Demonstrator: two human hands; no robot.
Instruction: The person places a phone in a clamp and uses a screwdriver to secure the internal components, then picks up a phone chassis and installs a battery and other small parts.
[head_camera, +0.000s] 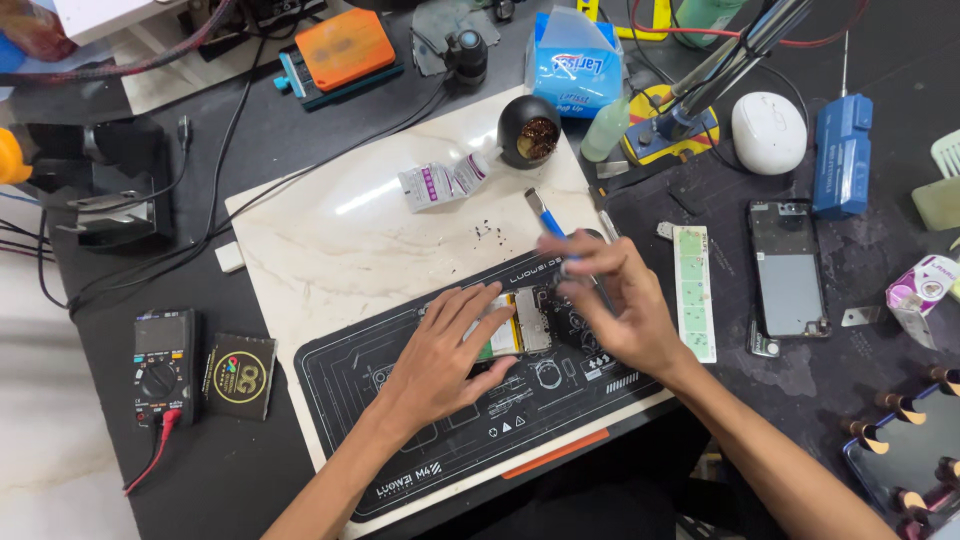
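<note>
An opened phone (518, 325) with its battery and circuit board showing lies on a black work mat (400, 420). My left hand (445, 355) rests flat on the phone's left part and pins it to the mat. My right hand (612, 300) is just right of the phone, fingers closed on a thin blue-handled tool (545, 216) that points up and to the left. The tool's working end is hidden behind my fingers.
The mat sits on a pale marble slab (330, 230). On the slab are a small bottle (445, 183) and a round black holder of brass wool (528, 131). Right of it lie a phone frame (788, 275), a green strip (693, 290), a blue device (840, 155). A multimeter (163, 365) sits left.
</note>
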